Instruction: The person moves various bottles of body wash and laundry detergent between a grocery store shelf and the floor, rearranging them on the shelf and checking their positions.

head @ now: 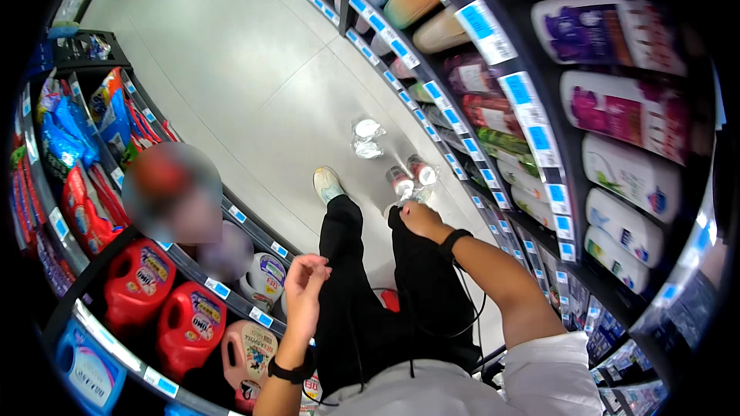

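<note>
My left hand (305, 286) is raised in front of the lower left shelf, its fingers curled with nothing seen in them. Lower down, my right hand (421, 219) is near my right knee, closed on what looks like clear plastic wrap (411, 194). Just past that hand, dark-reddish bottles with white caps (425, 173) are on the floor by the right shelf. Further out lie white-topped items in clear plastic wrap (367, 137). Whether the wrap in my hand joins the bottles is unclear.
Red detergent jugs (192, 322), a pink jug (250, 352) and bagged products (92, 208) fill the left shelving. Bottles of body wash (630, 179) line the right shelving, close to my right arm. Pale floor tiles (254, 63) run between them.
</note>
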